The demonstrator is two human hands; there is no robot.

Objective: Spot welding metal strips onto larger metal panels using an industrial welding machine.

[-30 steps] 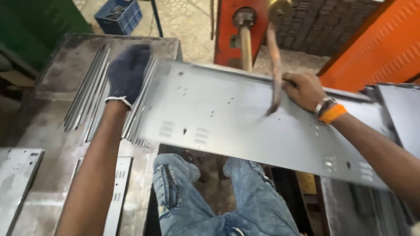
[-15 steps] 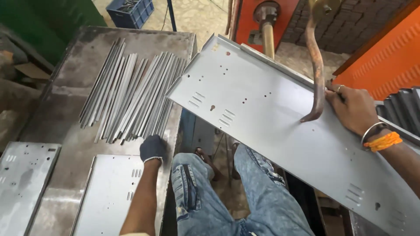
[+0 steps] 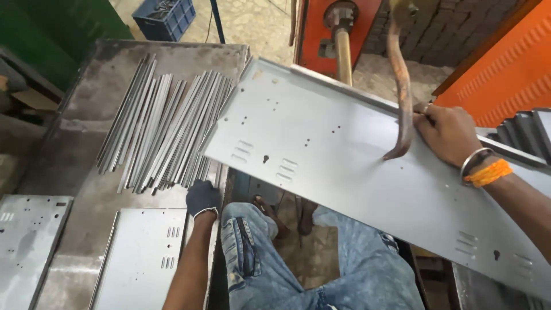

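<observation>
A long grey sheet-metal panel [image 3: 344, 155] with punched holes and louvre slots lies tilted across my lap, under a curved rusty arm [image 3: 402, 97] of an orange machine. My right hand [image 3: 447, 135], with a metal bangle and an orange band at the wrist, grips the panel's far edge right beside that arm. My left hand [image 3: 202, 198], in a dark glove, rests at the edge of the steel table, just below the near ends of a pile of thin metal strips [image 3: 160, 126]. Its fingers are curled under and hidden.
The steel table [image 3: 86, 143] on the left carries two flat punched panels, one [image 3: 143, 258] next to my left arm and one [image 3: 28, 247] at the far left. A blue crate [image 3: 166, 17] stands on the floor behind. An orange cabinet [image 3: 505, 74] is at the right.
My left hand left the panel's left end and came down to the table edge below the strips. The panel swung, its left end lifting; my right hand stayed by the rusty arm.
</observation>
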